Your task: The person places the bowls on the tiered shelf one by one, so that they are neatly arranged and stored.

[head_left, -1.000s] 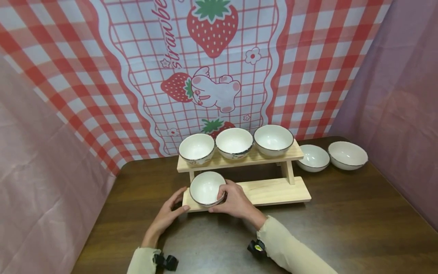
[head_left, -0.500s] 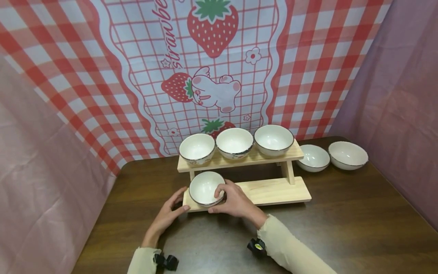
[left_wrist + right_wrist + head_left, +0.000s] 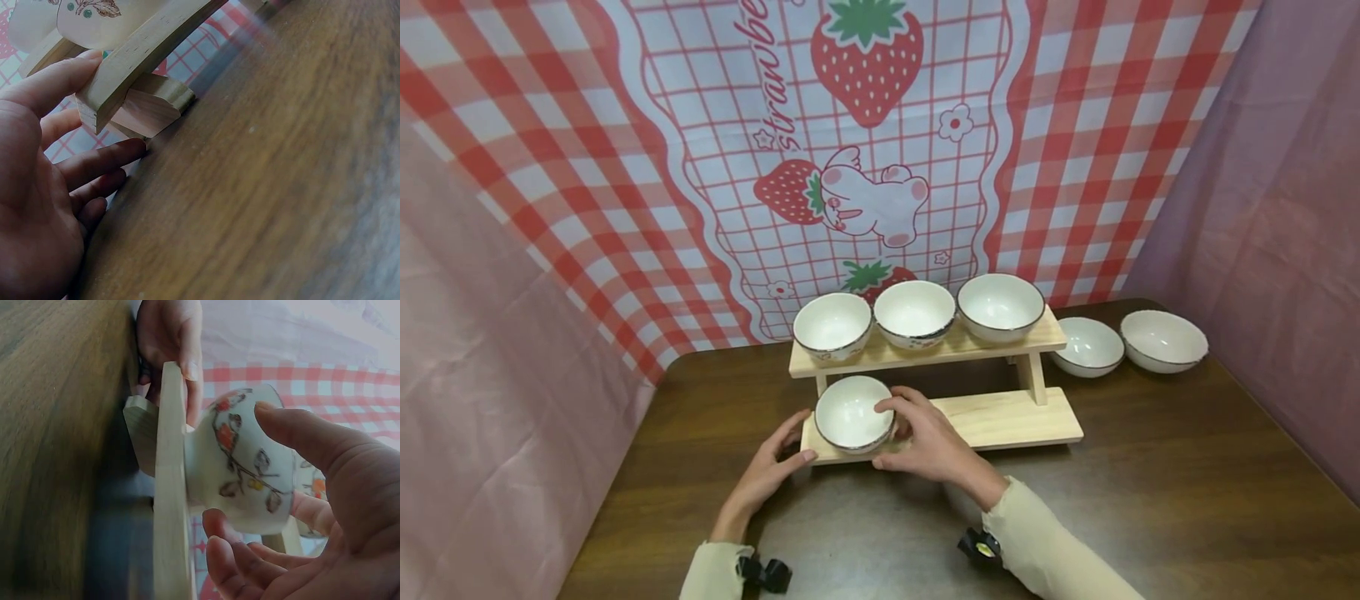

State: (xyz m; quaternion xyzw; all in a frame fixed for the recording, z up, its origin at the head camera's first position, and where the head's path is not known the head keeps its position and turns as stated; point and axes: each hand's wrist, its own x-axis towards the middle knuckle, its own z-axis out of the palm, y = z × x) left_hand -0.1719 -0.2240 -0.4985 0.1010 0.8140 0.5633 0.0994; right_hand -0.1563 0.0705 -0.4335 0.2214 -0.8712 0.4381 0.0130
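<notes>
A white bowl (image 3: 852, 414) with a dark rim rests on the left end of the lower board of a two-tier wooden stand (image 3: 1007, 421). My right hand (image 3: 928, 442) is spread loosely about the bowl's right side, index fingertip at the rim and thumb off its front in the head view. In the right wrist view the bowl's painted outside (image 3: 250, 462) shows red flowers and leaves between the thumb and fingers. My left hand (image 3: 763, 471) holds the left end of the lower board, thumb at the front corner and fingers toward the back.
Three matching bowls stand in a row on the upper board, among them a middle bowl (image 3: 914, 312). Right of the stand, two bowls sit on the brown table (image 3: 1187, 467), the outer one (image 3: 1162, 340) being larger. A checked strawberry cloth (image 3: 955, 183) hangs behind.
My right hand has loosened and drawn slightly to the right, its thumb coming away from the bowl's front. Bowl, stand and left hand have stayed in place.
</notes>
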